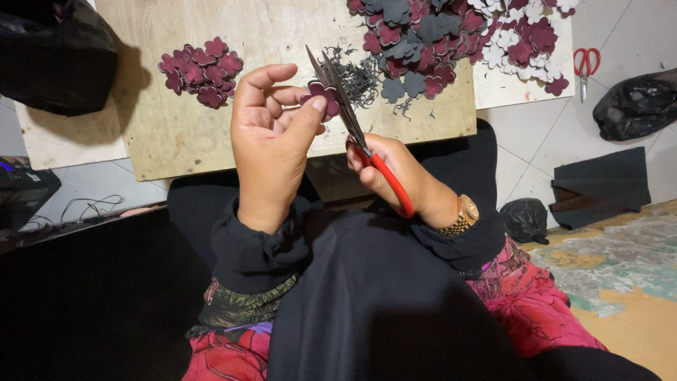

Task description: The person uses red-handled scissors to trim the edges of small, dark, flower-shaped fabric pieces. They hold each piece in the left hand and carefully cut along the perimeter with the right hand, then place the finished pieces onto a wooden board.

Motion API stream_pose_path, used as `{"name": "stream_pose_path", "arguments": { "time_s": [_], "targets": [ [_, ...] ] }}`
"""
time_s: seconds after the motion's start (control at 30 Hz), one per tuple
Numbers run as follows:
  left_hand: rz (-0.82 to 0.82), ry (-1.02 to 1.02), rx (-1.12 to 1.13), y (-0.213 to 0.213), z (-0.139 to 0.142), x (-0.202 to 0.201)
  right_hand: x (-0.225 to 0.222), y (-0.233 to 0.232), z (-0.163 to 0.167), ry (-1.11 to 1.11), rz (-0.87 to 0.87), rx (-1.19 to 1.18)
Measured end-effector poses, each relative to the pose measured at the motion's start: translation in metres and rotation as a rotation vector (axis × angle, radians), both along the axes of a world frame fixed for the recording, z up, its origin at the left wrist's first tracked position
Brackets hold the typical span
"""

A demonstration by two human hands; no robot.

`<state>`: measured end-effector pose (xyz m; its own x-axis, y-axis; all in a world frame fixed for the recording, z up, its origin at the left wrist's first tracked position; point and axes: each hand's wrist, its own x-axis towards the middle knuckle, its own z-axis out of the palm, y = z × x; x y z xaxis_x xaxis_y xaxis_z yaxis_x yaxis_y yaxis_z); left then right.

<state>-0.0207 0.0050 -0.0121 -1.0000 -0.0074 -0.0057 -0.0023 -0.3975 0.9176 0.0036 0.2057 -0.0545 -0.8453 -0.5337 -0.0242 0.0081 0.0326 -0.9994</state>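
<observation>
My left hand (271, 134) pinches a small maroon flower-shaped cutout (323, 92) between thumb and fingers, above the near edge of a wooden board (282, 28). My right hand (395, 176), with a gold watch on its wrist, grips red-handled scissors (352, 127). The scissor blades are apart and point up and left, with the cutout's edge between them.
A small heap of maroon cutouts (203, 70) lies on the board's left. A big mixed pile of maroon, dark grey and white cutouts (458, 35) sits at the top right, with dark trimmings (356, 74) beside it. Spare red scissors (584, 67), black bags (635, 106) and dark sheets (599, 187) lie on the floor.
</observation>
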Motion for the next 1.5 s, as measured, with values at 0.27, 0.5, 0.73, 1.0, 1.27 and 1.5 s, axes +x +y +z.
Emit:
{"name": "stream_pose_path", "arguments": {
  "time_s": [0.27,0.5,0.73,1.0,1.27,1.5],
  "targets": [
    [-0.023,0.042,-0.018,0.001,-0.003,0.002,-0.002,0.002,0.002,0.021,0.031,0.034],
    [-0.017,0.050,-0.045,0.002,-0.002,0.004,-0.003,0.001,0.007,-0.002,0.061,0.007],
    [-0.034,0.050,-0.045,0.004,-0.002,0.005,-0.003,0.002,0.003,0.039,0.036,0.029],
    [-0.058,0.053,-0.042,0.003,-0.002,0.002,-0.001,-0.001,-0.003,-0.039,0.047,-0.060],
    [-0.067,0.019,-0.047,0.004,0.001,0.002,-0.002,-0.001,-0.002,0.038,0.056,-0.058],
    [-0.073,0.034,-0.048,0.005,0.001,0.002,-0.002,0.000,-0.004,0.000,0.027,-0.031]
  ]
}}
